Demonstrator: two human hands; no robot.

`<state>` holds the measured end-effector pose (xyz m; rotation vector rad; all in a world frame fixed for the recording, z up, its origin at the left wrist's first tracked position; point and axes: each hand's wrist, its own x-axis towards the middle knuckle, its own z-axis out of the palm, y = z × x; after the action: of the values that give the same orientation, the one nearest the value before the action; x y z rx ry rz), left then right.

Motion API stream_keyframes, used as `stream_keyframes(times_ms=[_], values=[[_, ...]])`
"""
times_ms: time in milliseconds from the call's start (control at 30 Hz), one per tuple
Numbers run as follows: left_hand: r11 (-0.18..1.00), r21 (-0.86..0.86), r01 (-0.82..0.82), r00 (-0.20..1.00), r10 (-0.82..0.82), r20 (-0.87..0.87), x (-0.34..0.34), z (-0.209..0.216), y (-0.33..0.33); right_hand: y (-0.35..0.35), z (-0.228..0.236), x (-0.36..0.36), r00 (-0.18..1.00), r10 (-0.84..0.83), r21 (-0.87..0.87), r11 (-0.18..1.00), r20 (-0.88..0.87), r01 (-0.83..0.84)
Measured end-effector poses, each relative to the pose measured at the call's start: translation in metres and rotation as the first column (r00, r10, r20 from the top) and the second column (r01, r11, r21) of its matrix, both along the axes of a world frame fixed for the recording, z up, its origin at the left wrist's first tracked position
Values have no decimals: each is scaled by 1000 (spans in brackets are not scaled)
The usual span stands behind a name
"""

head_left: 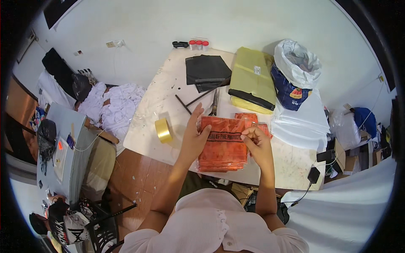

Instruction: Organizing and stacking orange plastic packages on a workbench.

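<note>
A stack of flat orange packets [222,154] in clear plastic lies at the table's near edge, the top one crossed by a dark printed band. My left hand [196,134] rests along the stack's left side, fingers stretched out and thumb over the top packet. At the right side of that packet, my right hand [257,141] is closed in a pinch on its edge; the exact spot between thumb and finger is partly hidden. More orange packets [247,117] lie just behind, partly covered by the stack and my right hand.
On the table [156,101] stand a roll of yellow tape [163,130], scissors [214,102], a black T-shaped rod [198,100], black sheets [206,69], a folded olive-yellow bundle [252,76] and a blue sack [291,86] with a white bag. A black adapter [313,174] hangs at the right edge.
</note>
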<state>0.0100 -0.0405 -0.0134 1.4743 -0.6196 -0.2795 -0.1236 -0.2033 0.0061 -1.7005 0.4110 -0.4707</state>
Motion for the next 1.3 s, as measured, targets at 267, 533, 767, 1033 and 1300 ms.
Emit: stream_keyframes(times_ms=[267, 533, 767, 1033, 1300], values=[[968, 200, -152, 934, 74, 350, -12, 16, 3, -2, 3, -6, 993, 68, -130, 988, -98, -80], [863, 432, -263, 761, -89, 642, -14, 43, 2, 10, 40, 12, 984, -117, -681, 711, 135, 178], [734, 641, -225, 868, -148, 474, -25, 9, -6, 31, 5, 33, 975, -21, -774, 613, -220, -161], [744, 626, -235, 869, -128, 479, -37, -9, -15, 21, -22, 27, 975, 11, -701, 693, -221, -166], [705, 671, -231, 850, -190, 492, -39, 0, -17, 6, -31, 21, 982, 143, -467, 865, -120, -183]])
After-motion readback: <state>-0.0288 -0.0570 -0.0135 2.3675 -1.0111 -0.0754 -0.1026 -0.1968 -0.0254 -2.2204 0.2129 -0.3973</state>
